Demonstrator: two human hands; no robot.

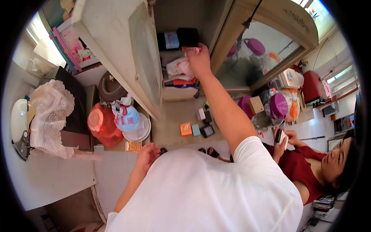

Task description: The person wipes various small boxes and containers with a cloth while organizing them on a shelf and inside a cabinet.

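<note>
My right hand [199, 62] reaches into the open cabinet and pinches a crumpled white-and-pink cloth or soft bag [180, 68], which lies on the stack inside. Whether it is fabric or plastic I cannot tell. Behind it on the shelf sit black items [188, 37] and a light-blue packet [171, 40]. Below the hand is a cream box or drawer front [179, 93]. Down by my body hangs my left hand [147, 156], fingers loosely apart with nothing in them, near a yellow-orange packet [133, 146] on the ledge.
The cabinet door [116, 50] swings out on the left; a mirrored door [255, 50] stands right. Small boxes, including an orange box [186, 129], lie on the ledge. Bagged items [131, 118] crowd the left. A person in red [305, 166] holds a phone-like object at right.
</note>
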